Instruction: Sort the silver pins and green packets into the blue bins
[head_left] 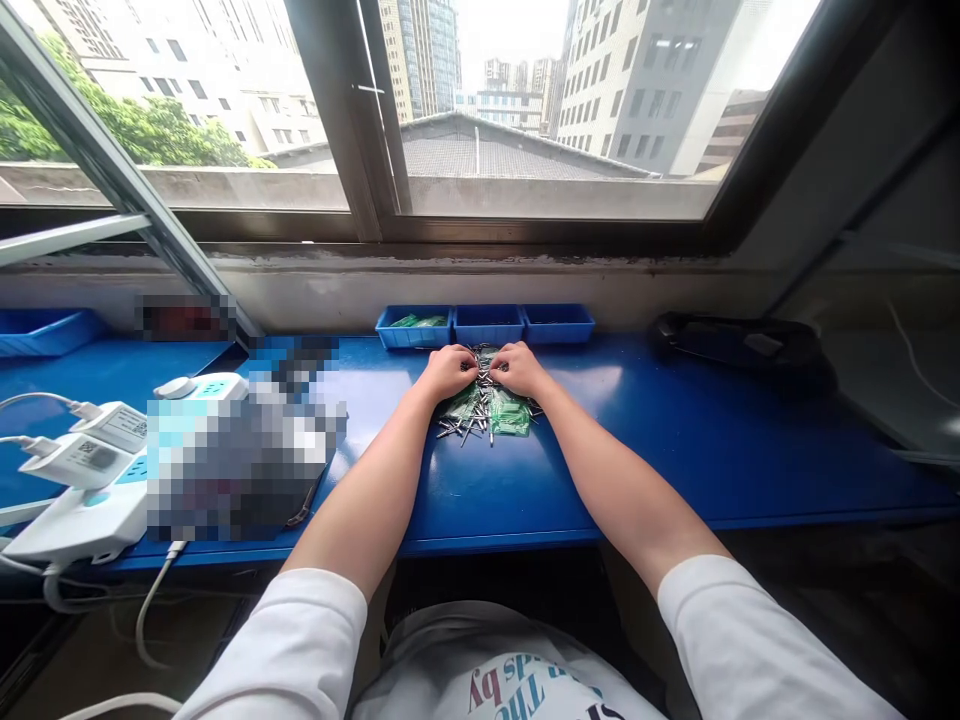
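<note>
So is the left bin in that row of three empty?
Not empty: green bits show inside the left bin.

A blue workbench (pixel 675 440) carries three bins (pixel 488 332); before the bins lie metal rods (pixel 491 438) and green pieces (pixel 511 416), left of them a power strip (pixel 97 525).

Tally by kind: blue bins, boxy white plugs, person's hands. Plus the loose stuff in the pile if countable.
Blue bins: 4 (3 in a row by the window wall, 1 far left)
Boxy white plugs: 2
Hands: 2 (left hand, right hand)
Total: 8
Metal pieces and green packets overlap too much to count.
</note>
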